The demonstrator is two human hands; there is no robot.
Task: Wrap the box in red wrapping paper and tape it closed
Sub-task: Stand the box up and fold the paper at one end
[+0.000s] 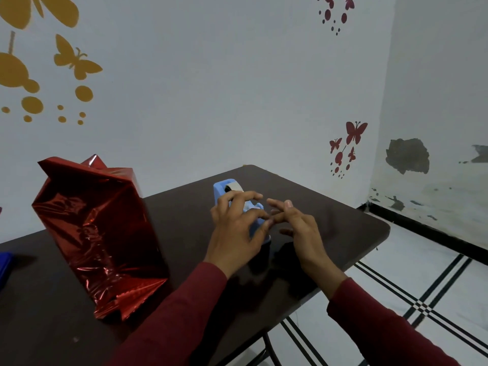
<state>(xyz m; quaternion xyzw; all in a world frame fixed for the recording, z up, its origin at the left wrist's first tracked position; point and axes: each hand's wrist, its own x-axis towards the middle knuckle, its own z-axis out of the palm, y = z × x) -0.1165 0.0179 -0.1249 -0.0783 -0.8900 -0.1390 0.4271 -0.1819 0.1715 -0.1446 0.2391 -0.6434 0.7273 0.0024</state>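
Head cam shows no readable writing or brand on anything. Nearest, both maroon sleeves [184, 307] reach over the dark table [343, 223]. Left hand [235, 233] curls around the blue tape dispenser [224, 188], fingers bent over its top. Right hand [298, 228] is just beside it, fingertips pinched together, maybe on a bit of tape, too blurry to tell. Red-wrapped box [97, 233] stands upright, off to the left, top flaps still sticking up.
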